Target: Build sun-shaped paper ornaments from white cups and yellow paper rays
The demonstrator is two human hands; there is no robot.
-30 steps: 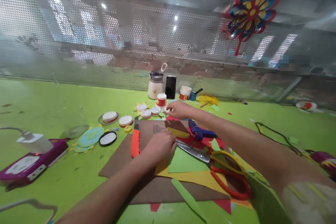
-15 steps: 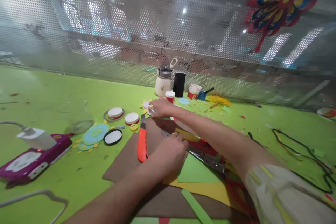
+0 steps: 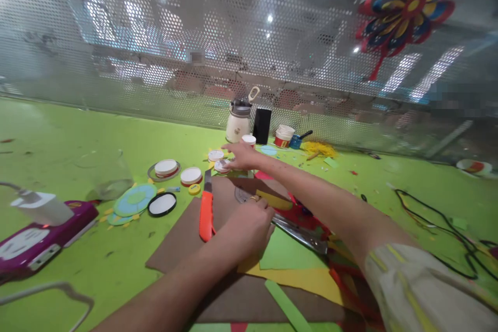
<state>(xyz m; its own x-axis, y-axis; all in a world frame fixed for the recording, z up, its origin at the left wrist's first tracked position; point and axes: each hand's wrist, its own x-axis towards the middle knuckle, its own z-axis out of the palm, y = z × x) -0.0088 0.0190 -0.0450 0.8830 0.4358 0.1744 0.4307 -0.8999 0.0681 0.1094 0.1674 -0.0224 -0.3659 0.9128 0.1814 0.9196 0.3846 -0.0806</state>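
Note:
My right hand (image 3: 241, 156) reaches across with thumb and fingers apart, beside two small white discs (image 3: 216, 155). Its thumb is over or against the nearer disc (image 3: 221, 166); I cannot tell which. Closed fingers of my left hand (image 3: 249, 225) rest on the stack of coloured paper (image 3: 291, 249) and brown cardboard (image 3: 175, 241). What they grip, if anything, is hidden. By them lie a yellow paper piece (image 3: 274, 200), a clear round-edged piece (image 3: 241, 194) and a shiny dark strip (image 3: 305, 237). An orange utility knife (image 3: 206, 212) lies left of that hand, blade pointing away.
White lids (image 3: 191, 176), a yellow tape roll (image 3: 194, 189), a black-rimmed disc (image 3: 162, 204) and paper flower (image 3: 135, 200) lie left. A purple power strip (image 3: 73, 223) is farther left. Behind stand a bottle (image 3: 238, 124), phone (image 3: 262, 126) and paper cups (image 3: 284, 136). Black cord (image 3: 431, 212) lies right.
The view has shifted slightly. My right hand's fingers are more spread, and the small white discs beside it show more fully. My left hand stays at the paper stack.

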